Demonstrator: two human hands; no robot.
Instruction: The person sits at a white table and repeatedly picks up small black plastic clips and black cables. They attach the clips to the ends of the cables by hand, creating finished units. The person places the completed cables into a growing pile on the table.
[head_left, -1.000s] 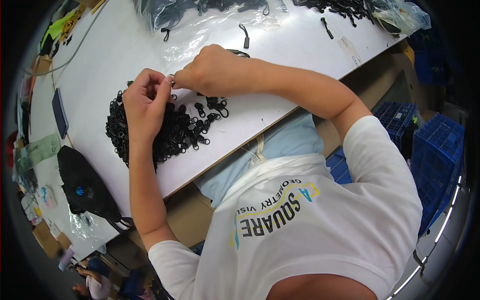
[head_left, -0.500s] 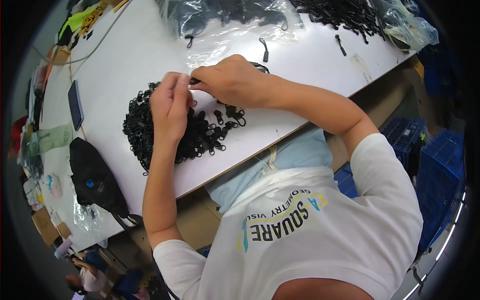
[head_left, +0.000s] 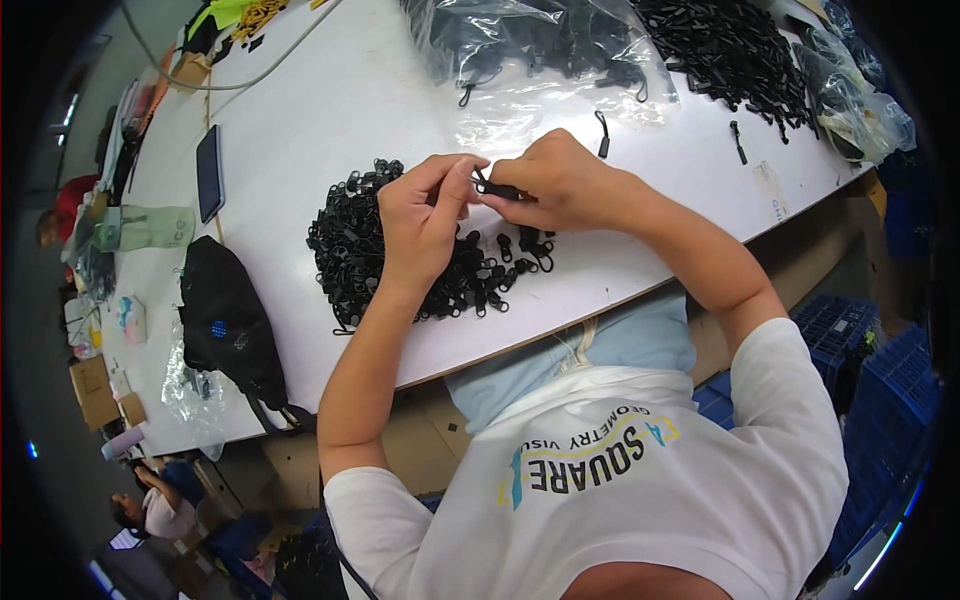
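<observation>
My right hand (head_left: 562, 185) pinches a black zipper pull (head_left: 500, 190), its thin cord loop pointing toward my other hand. My left hand (head_left: 425, 210) is closed in a pinch right at that loop; what sits between its fingertips is too small and covered to make out. Under and beside my left wrist lies a heap of black zipper sliders (head_left: 345, 240) on the white table (head_left: 290, 130). A few loose sliders (head_left: 505, 245) are scattered at the heap's right side, below my hands. One single cord pull (head_left: 604, 135) lies just beyond my right hand.
A clear plastic bag (head_left: 540, 90) with black pieces lies at the far side. Right of it is a pile of black pulls (head_left: 730, 55). A phone (head_left: 209, 175), a black pouch (head_left: 228, 320) and a green bottle (head_left: 150, 228) are on the left. Blue crates (head_left: 880, 400) stand at right.
The whole view has shifted, so the table things sit farther right. The black zipper pull now shows plainly between my hands, where before my fingers were blurred and mostly covered it.
</observation>
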